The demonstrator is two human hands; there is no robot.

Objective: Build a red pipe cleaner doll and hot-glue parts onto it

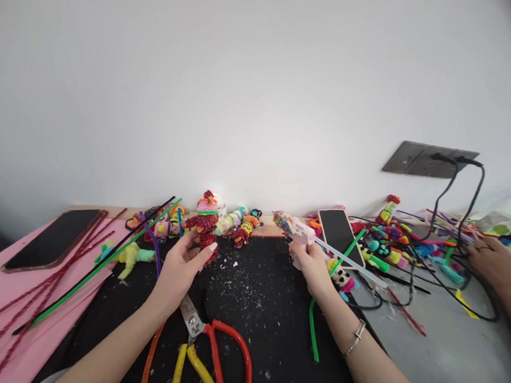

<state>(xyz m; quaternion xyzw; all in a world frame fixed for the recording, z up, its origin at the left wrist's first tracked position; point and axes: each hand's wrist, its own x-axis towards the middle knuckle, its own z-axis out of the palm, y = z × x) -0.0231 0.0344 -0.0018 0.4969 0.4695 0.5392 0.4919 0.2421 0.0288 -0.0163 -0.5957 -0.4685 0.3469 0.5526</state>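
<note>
My left hand (187, 260) grips a pipe-cleaner figure (207, 222), dark red and glittery with pink, green and orange bands at its head, upright above the black mat (258, 328). In my right hand (309, 264) is a pale pink glue gun (304, 232), a translucent glue stick (351, 260) jutting from its back. Its nozzle end is covered in multicoloured fuzz and points left, apart from the figure. Scissors (193, 325) with red and yellow handles lie on the mat below my left hand. Fingers behind the figure and the gun are partly hidden.
Loose pipe cleaners (61, 280) and a dark phone (51, 239) lie on pink sheets at left. Several finished figures (243, 225) line the wall. At right are a white-edged phone (342, 237), black cables (439, 217), a socket plate (429, 158) and another person's hand (494, 266).
</note>
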